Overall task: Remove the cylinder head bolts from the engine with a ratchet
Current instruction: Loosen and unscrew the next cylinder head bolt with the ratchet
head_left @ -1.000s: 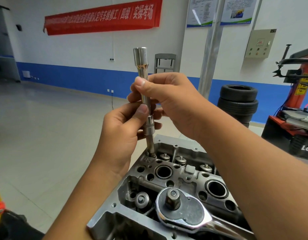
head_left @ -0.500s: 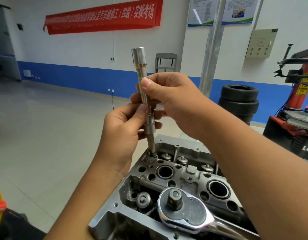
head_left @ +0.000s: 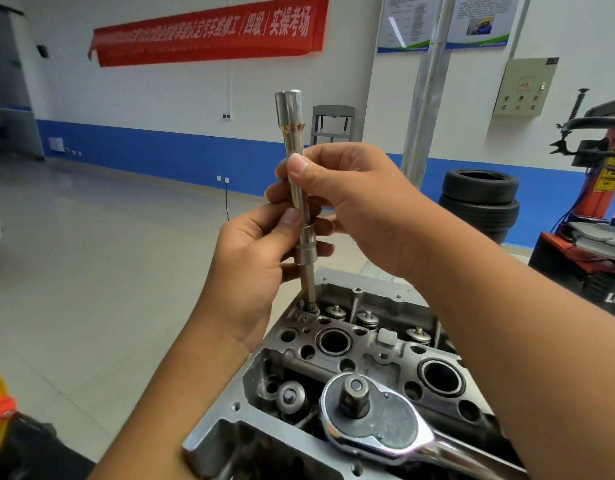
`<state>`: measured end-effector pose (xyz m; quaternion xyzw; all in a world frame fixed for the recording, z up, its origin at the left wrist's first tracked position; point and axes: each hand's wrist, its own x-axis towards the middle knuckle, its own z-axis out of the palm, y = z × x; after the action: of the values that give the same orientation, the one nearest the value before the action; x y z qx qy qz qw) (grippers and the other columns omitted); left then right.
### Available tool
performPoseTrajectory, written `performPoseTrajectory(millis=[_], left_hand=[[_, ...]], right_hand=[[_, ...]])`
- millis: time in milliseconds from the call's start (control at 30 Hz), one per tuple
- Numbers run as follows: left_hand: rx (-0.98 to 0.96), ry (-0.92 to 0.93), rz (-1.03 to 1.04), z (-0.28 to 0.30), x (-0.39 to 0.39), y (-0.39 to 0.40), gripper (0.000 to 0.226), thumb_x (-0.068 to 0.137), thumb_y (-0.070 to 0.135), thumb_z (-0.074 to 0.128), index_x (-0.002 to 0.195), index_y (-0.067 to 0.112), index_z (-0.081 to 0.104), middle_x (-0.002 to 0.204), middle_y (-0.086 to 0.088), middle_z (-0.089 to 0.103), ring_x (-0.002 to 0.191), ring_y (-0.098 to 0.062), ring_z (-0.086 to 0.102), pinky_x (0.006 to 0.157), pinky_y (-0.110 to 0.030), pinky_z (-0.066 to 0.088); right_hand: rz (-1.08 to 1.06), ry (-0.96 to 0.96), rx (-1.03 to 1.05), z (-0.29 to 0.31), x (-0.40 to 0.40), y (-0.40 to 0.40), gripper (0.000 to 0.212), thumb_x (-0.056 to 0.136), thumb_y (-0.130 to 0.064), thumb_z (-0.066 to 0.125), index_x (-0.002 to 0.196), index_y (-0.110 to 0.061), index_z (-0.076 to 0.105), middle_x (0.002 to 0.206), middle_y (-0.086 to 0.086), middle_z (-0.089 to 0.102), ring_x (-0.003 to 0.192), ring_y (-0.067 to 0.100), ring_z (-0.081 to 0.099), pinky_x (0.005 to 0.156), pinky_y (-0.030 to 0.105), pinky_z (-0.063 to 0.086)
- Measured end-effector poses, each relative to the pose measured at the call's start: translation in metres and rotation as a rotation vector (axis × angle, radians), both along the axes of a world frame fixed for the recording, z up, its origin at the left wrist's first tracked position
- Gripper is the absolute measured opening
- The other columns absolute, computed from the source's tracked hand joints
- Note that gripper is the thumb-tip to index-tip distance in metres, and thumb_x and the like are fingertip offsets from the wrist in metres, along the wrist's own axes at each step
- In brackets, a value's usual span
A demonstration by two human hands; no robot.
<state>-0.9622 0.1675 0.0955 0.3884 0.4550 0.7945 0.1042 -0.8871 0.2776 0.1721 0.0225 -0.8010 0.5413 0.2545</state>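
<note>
Over the last second almost nothing has shifted: the long extension bar (head_left: 296, 188) has tipped a touch and our hands have stayed put on it. We read that as the bolt (head_left: 308, 308) being spun out by fingers alone, already loosened, so this one should soon lift free.

Our left hand (head_left: 250, 268) is curled round the lower part of the bar, thumb pressed on its front just above the stepped collar, fingers wrapped behind. Our right hand (head_left: 354, 206) pinches the bar higher up, thumb tip on the shaft and fingers closed at the back. Both are gripping, neither is open.

The bar stands nearly upright, its foot down in a hole at the far left corner of the cylinder head (head_left: 351, 344), at about 12 o'clock from the ratchet (head_left: 375, 420). The ratchet lies loose on the near end of the head at 5 o'clock, untouched by either hand, its square drive pointing up. Whether the bolt's threads are fully clear we cannot tell.
</note>
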Motion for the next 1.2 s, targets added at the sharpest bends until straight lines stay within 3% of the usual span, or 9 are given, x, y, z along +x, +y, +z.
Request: performPoseTrajectory(millis=[133, 200, 433, 567, 667, 767, 900, 1100, 1200], left_hand=[[0.056, 0.002, 0.068, -0.0014, -0.0024, 0.0000, 0.023, 0.076, 0.031, 0.077, 0.096, 0.020, 0.079, 0.093, -0.007, 0.079, 0.085, -0.027, 0.076, 0.069, -0.030, 0.060], [0.076, 0.012, 0.079, -0.0021, -0.0028, -0.0005, 0.026, 0.069, 0.035, 0.082, 0.091, 0.022, 0.081, 0.091, -0.006, 0.079, 0.083, -0.025, 0.075, 0.069, -0.030, 0.060], [-0.019, -0.010, -0.080, -0.0023, -0.0030, -0.0001, 0.023, 0.096, 0.029, 0.058, 0.101, 0.025, 0.080, 0.102, -0.013, 0.078, 0.090, -0.034, 0.076, 0.068, -0.039, 0.063], [0.027, 0.013, -0.010, -0.0025, -0.0032, -0.0003, 0.018, 0.082, 0.030, 0.073, 0.097, 0.026, 0.082, 0.098, -0.012, 0.079, 0.087, -0.031, 0.076, 0.068, -0.038, 0.062], [0.064, 0.027, 0.066, -0.0023, -0.0040, -0.0004, 0.027, 0.066, 0.036, 0.085, 0.091, 0.026, 0.082, 0.093, -0.007, 0.079, 0.081, -0.024, 0.075, 0.068, -0.032, 0.059], [0.063, -0.009, 0.017, -0.0027, -0.0041, -0.0004, 0.020, 0.080, 0.034, 0.078, 0.095, 0.022, 0.082, 0.096, -0.013, 0.078, 0.081, -0.026, 0.075, 0.068, -0.032, 0.060], [0.036, -0.031, -0.127, -0.0032, -0.0024, 0.0000, 0.026, 0.093, 0.030, 0.059, 0.104, 0.023, 0.081, 0.101, -0.017, 0.077, 0.085, -0.036, 0.076, 0.068, -0.036, 0.062], [0.071, 0.081, 0.040, -0.0056, -0.0043, 0.0022, 0.026, 0.077, 0.027, 0.079, 0.103, 0.024, 0.079, 0.096, -0.011, 0.079, 0.085, -0.033, 0.076, 0.071, -0.035, 0.062], [0.086, 0.068, 0.074, -0.0055, -0.0038, 0.0022, 0.033, 0.067, 0.034, 0.085, 0.098, 0.025, 0.081, 0.095, -0.011, 0.078, 0.085, -0.030, 0.076, 0.070, -0.034, 0.061]], right_hand=[[-0.014, 0.028, 0.014, -0.0007, -0.0011, -0.0018, 0.015, 0.095, -0.025, 0.074, 0.089, -0.012, 0.070, 0.093, 0.015, 0.078, 0.082, 0.022, 0.074, 0.076, 0.041, 0.063], [-0.019, 0.053, 0.004, -0.0008, -0.0011, -0.0021, 0.018, 0.090, -0.023, 0.080, 0.080, -0.013, 0.067, 0.090, 0.018, 0.077, 0.079, 0.024, 0.074, 0.076, 0.042, 0.063], [-0.020, 0.005, -0.047, 0.0005, -0.0002, -0.0010, 0.022, 0.101, -0.028, 0.066, 0.097, -0.007, 0.069, 0.091, 0.011, 0.079, 0.076, 0.020, 0.072, 0.057, 0.027, 0.052], [-0.023, -0.006, -0.041, 0.0005, -0.0014, -0.0018, 0.025, 0.099, -0.034, 0.069, 0.100, -0.009, 0.071, 0.093, 0.009, 0.080, 0.082, 0.022, 0.075, 0.068, 0.036, 0.058], [-0.040, 0.026, -0.051, 0.0010, -0.0004, -0.0010, 0.022, 0.091, -0.032, 0.078, 0.088, -0.013, 0.068, 0.090, 0.010, 0.079, 0.084, 0.021, 0.077, 0.070, 0.032, 0.060], [-0.040, 0.030, -0.041, 0.0023, 0.0015, 0.0003, 0.022, 0.092, -0.030, 0.076, 0.089, -0.009, 0.069, 0.090, 0.011, 0.079, 0.085, 0.023, 0.075, 0.074, 0.036, 0.061], [-0.014, 0.008, -0.090, 0.0030, 0.0024, -0.0036, 0.028, 0.101, -0.029, 0.066, 0.101, -0.001, 0.070, 0.090, 0.010, 0.079, 0.077, 0.019, 0.073, 0.056, 0.025, 0.054], [-0.024, 0.021, -0.053, 0.0023, -0.0004, -0.0017, 0.018, 0.092, -0.027, 0.078, 0.086, -0.012, 0.071, 0.089, 0.011, 0.078, 0.084, 0.025, 0.075, 0.076, 0.043, 0.061], [-0.034, 0.054, -0.049, 0.0015, 0.0004, 0.0005, 0.023, 0.085, -0.023, 0.084, 0.074, -0.017, 0.064, 0.081, 0.005, 0.076, 0.088, 0.029, 0.077, 0.077, 0.039, 0.062]])
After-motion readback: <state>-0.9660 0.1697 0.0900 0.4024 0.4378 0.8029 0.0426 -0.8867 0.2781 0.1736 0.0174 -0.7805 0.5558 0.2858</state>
